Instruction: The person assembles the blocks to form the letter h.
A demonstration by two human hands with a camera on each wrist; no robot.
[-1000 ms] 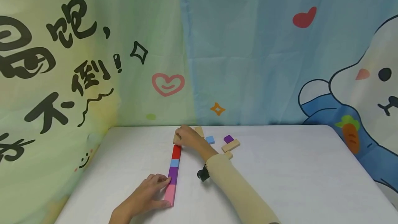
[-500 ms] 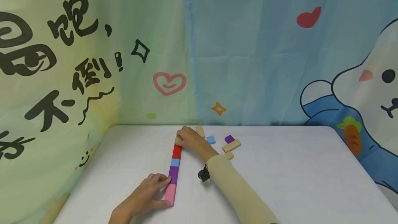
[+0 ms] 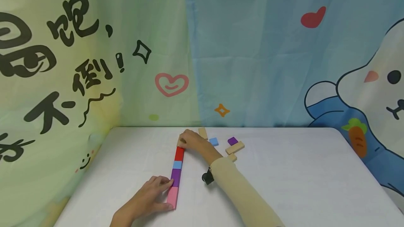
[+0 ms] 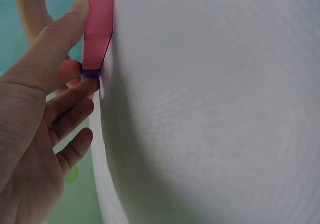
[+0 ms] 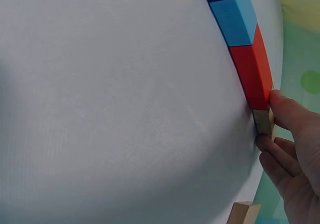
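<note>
A row of blocks runs away from me along the table: a pink block [image 3: 172, 197], a purple block [image 3: 176, 178], a light blue block [image 3: 177, 165], a red block [image 3: 179, 153] and a wooden block [image 5: 262, 122] at the far end. My left hand [image 3: 149, 194] rests along the row's left side, its thumb on the pink block and its index finger at the purple one. With thumb and fingers, my right hand [image 3: 193, 140] pinches the wooden block against the end of the red block; in the head view the hand hides most of that wooden block.
Right of the right hand lie loose blocks: a light blue one [image 3: 213, 142], a purple one [image 3: 232, 140] and several wooden ones [image 3: 235, 147]. A printed curtain [image 3: 252, 62] hangs behind the white table [image 3: 300, 178]. The right forearm crosses over the table.
The wooden block and the right hand have drawn slightly toward the red block. My left hand stays in place on the row.
</note>
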